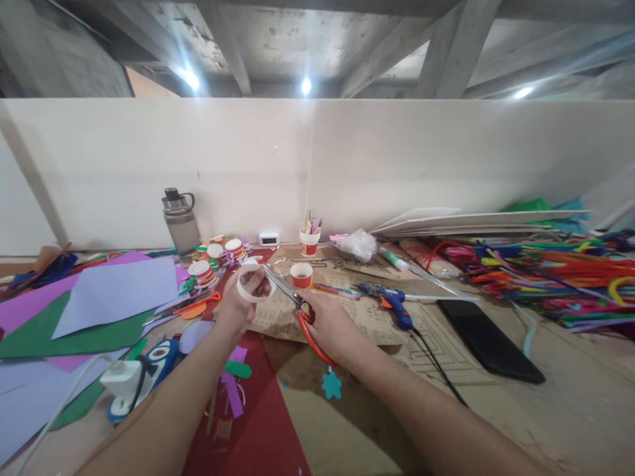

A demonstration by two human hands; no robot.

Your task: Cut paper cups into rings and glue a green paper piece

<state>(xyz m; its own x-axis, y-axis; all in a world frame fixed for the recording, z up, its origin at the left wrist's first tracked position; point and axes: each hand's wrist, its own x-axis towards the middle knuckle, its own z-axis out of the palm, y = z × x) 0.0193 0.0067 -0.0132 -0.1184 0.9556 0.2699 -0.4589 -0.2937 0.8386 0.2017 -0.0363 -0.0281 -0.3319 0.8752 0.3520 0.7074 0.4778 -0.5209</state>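
A pale wall panel [238, 145] stands behind a crowded surface [585, 387], with bright lamps shining above it; in the head view, the only one, brown paper and a red sheet [248, 430] cover much of the middle. The white ring [239, 288] is up in the air there, just in front of a small red-and-white cup [301, 277]; the left hand [238, 304] has its fingers closed on the ring; the right hand [335, 327] has its fingers wrapped around the orange handles of the scissors [310, 337], whose blades reach up to the ring.

The cutting looks to be under way rather than finished; the ring seems to keep its round form, but whether the blades have gone through it I cannot tell. As for what is done, several decorated cups [201, 273] stand together at the left, with colourful trimmings around them, and a teal flower cutout [331, 383] lies near the right forearm; purple scraps [232, 395] on the red sheet suggest earlier snipping. As for what is left, the small cup appears undecorated; the glue gun [394, 306] lies unheld to the right.
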